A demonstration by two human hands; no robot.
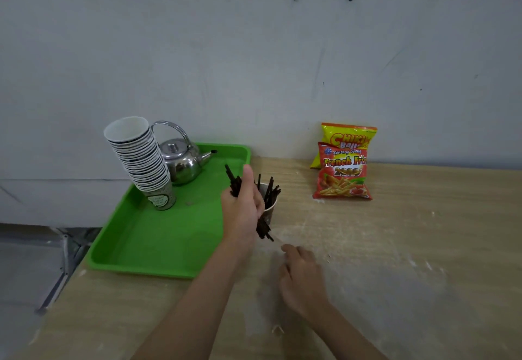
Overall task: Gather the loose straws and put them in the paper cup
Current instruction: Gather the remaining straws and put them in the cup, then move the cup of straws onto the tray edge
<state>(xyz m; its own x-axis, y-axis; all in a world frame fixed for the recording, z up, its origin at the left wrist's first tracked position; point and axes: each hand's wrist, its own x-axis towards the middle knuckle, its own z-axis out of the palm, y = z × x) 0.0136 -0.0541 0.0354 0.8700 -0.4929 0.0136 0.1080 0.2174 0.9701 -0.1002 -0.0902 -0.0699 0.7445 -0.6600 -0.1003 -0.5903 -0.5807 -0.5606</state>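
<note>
The left hand has its grip clenched around a bundle of dark straws, held tilted just in front of the paper cup, which already holds more straws and stands on the bench beside the right edge of the green tray. The right hand rests loosely curled on the bench, holding nothing. Near the bench's far edge lean two snack bags, reading "French Fries 2000" and "Chiki Balls".
</note>
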